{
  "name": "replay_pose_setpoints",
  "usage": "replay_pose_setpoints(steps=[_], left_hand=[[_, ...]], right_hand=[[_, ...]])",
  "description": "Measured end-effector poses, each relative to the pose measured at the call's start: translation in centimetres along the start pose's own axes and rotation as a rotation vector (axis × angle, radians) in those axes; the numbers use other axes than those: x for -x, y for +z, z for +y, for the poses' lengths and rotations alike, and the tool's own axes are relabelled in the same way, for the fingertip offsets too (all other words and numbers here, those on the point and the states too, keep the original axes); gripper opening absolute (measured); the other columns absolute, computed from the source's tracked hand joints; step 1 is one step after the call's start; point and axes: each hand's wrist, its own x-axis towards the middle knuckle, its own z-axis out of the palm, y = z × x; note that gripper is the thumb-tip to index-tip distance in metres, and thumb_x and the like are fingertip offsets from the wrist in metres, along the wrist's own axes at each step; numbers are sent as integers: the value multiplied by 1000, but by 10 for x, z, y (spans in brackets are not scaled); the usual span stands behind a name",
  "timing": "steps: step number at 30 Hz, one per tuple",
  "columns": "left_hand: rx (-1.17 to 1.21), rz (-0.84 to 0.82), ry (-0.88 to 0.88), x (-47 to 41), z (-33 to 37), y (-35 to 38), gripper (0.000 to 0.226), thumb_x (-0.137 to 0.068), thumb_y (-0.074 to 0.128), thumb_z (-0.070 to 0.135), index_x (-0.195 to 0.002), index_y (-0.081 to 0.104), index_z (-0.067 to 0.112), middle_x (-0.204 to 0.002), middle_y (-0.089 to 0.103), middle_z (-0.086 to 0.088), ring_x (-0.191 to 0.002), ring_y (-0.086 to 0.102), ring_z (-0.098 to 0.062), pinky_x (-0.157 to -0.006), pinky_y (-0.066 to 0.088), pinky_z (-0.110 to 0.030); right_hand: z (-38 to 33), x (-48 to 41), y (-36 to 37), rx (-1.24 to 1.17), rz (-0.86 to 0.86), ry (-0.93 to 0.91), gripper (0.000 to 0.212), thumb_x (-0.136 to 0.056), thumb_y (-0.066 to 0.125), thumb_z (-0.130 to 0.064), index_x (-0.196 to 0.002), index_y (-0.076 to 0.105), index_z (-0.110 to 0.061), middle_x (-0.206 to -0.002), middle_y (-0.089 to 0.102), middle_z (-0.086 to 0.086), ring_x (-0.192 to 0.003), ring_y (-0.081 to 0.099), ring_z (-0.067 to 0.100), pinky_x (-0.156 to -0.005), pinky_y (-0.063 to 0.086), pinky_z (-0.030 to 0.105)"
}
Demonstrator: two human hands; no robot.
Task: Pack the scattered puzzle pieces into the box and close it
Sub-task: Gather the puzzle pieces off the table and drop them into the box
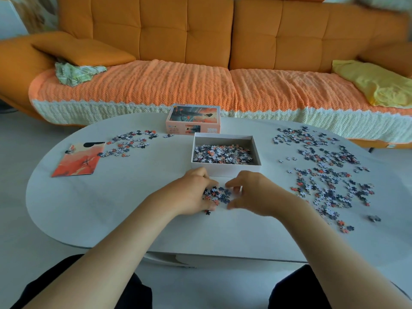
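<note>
An open white box (225,170) stands at the table's middle, partly filled with puzzle pieces (223,154). Just in front of it lies a small heap of pieces (217,194). My left hand (194,190) and my right hand (252,190) are cupped around this heap from either side, fingers curled and touching the pieces. The box lid (193,118), printed with an orange picture, rests behind the box. Many loose pieces (327,175) are scattered on the right, and a smaller scatter (129,142) lies on the left.
The table (111,208) is white and oval. An orange printed sheet (78,160) lies at its left. Behind the table stands an orange sofa (200,41) with a yellow cloth (376,83) on its right seat. My dark-trousered knees show at the bottom.
</note>
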Motion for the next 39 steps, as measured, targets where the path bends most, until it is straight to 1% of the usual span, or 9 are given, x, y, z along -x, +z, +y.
replay_pose_setpoints(steps=[5,13,17,20,25,28,31,35,39], left_hand=[[55,103,16,2,13,5,27,-86,72,28,-112,69,25,-98,49,4,-90,55,-16,-81,47,-34],[147,226,-7,2,9,11,17,-82,74,14,-98,72,20,-97,57,0,-86,59,-17,-78,49,-29],[240,279,-45,0,5,10,20,-78,77,11,-88,67,26,-94,58,6,-76,56,-8,-62,38,-9],[372,281,-102,-2,4,9,24,-76,78,7,-82,65,26,-82,62,13,-70,59,-3,-56,41,-6],[462,320,-99,-8,6,-4,20,-75,81,13,-81,68,26,-81,67,11,-74,61,-7,-61,41,-13],[524,406,-61,-14,7,-20,20,-75,82,16,-80,68,29,-74,66,13,-64,58,3,-59,40,-12],[536,507,-11,-29,7,-35,19,-75,81,13,-84,69,25,-78,68,11,-71,62,-4,-65,47,-17],[385,519,38,-51,2,-39,17,-82,75,15,-97,69,22,-91,66,8,-85,61,-11,-76,49,-25],[103,461,20,-61,-15,-30,24,-87,70,27,-111,69,26,-112,64,2,-109,53,-21,-96,43,-42]], right_hand=[[-11,-3,9,-107,73,2,20,-77,77,-30,-94,76,-22,-83,67,0,-79,60,20,-67,49,30],[-19,-2,14,-171,132,11,18,-79,75,-25,-92,76,-13,-85,71,8,-82,63,24,-71,54,37],[-18,-4,17,-180,185,-12,18,-83,72,-30,-92,76,-15,-80,69,-1,-71,59,14,-60,49,20],[-18,-8,19,-235,220,5,14,-82,73,-28,-90,76,-17,-69,59,-11,-59,50,6,-48,37,5],[-17,-9,5,-338,254,15,10,-80,73,-18,-89,76,-19,-73,67,-3,-54,52,4,-57,49,20],[-14,-12,-11,-301,383,-58,16,-79,76,-19,-94,77,-24,-74,64,-10,-65,54,3,-62,42,9],[-11,-28,-24,-260,505,-123,20,-80,76,-18,-99,77,-23,-81,67,-7,-71,57,9,-66,45,17],[-1,-52,-24,-163,500,-33,18,-86,68,-33,-102,73,-40,-81,63,-11,-77,57,13,-63,44,29],[8,-52,-23,-98,439,22,20,-90,62,-32,-107,71,-38,-91,65,-8,-84,57,17,-69,47,30]])
